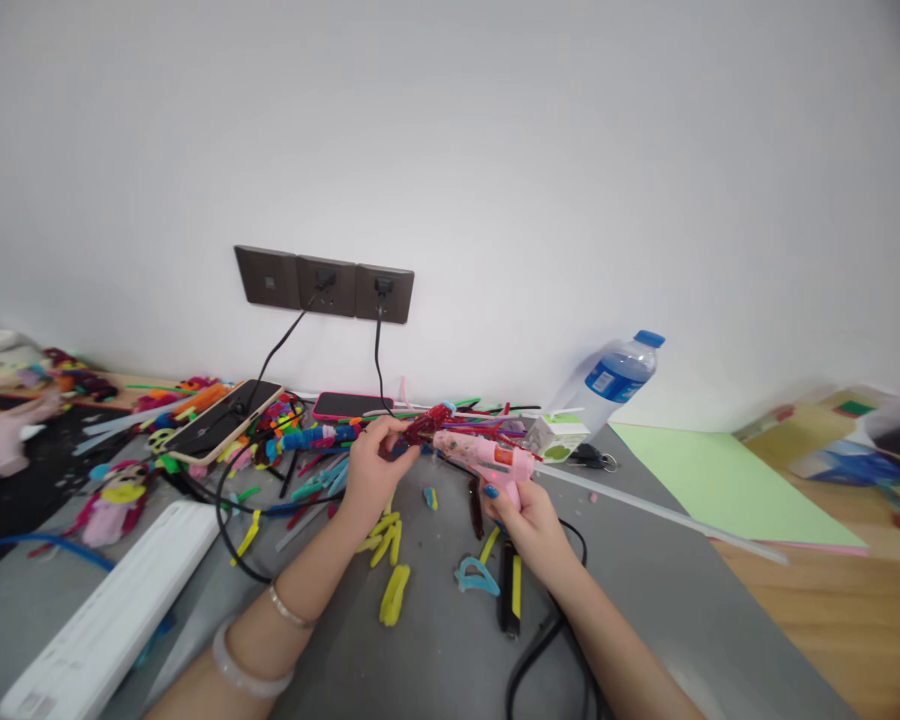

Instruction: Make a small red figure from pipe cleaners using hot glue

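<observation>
Red piece and pink glue gun held together above the cluttered tabletop

At far left, a small figure in pink and yellow [115,500] lies on the tabletop [630,620]; it appears complete. A white power strip [120,610] lies nearer the wearer, and a phone in a pale case [225,425] rests farther back. Toward the middle, the left hand [379,455] is drawn into a narrow pinch on a dark red piece [429,425]; the exact grip is partly hidden by the fingers. Loose yellow strips [394,595] lie below, apparently unused. Just right of the red piece, the pink glue gun [484,453] points its nozzle leftward at it; whether they touch cannot be told. The right hand [529,520] is wrapped around the gun's handle, and a long translucent glue stick [660,510] extends from its rear. The red piece is judged to be in mid-work: no fresh glue can be made out on it, so how much remains is uncertain. At right stand a water bottle [621,380] and, beyond it, flat light green paper [735,480].
</observation>
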`<action>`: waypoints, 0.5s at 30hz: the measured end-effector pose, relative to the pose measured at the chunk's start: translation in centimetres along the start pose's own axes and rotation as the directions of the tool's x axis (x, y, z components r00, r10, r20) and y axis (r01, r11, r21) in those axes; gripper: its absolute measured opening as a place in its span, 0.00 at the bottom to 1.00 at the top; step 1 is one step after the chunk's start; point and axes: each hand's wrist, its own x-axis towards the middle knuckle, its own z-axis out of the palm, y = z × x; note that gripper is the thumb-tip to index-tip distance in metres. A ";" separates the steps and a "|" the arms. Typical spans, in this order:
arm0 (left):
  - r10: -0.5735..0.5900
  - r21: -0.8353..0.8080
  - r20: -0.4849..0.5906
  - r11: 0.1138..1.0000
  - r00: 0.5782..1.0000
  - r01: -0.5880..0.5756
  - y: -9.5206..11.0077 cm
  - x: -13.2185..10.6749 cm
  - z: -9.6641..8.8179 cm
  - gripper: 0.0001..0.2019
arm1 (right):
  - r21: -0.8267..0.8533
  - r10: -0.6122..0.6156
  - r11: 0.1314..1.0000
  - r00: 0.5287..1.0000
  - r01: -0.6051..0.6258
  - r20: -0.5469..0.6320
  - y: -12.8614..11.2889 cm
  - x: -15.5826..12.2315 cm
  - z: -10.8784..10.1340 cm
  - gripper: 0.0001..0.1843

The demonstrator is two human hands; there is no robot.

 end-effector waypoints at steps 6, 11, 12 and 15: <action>0.007 0.006 -0.004 1.000 1.000 -0.007 0.0 0.0 -0.1 0.06 | -0.038 0.005 0.999 1.000 -0.006 -0.022 0.2 0.0 -0.2 0.24; 0.012 0.008 -0.012 1.000 1.000 -0.012 0.1 0.0 -0.1 0.05 | -0.051 0.025 0.998 0.998 -0.028 -0.058 0.5 0.1 -0.2 0.26; 0.015 0.008 -0.015 1.000 1.000 -0.015 0.1 0.0 -0.1 0.05 | -0.050 0.028 0.998 0.998 -0.031 -0.064 0.6 0.1 -0.2 0.26; 0.026 0.012 -0.020 1.000 0.999 -0.026 0.1 0.0 -0.1 0.05 | -0.049 0.027 0.998 0.997 -0.031 -0.067 0.7 0.1 -0.2 0.26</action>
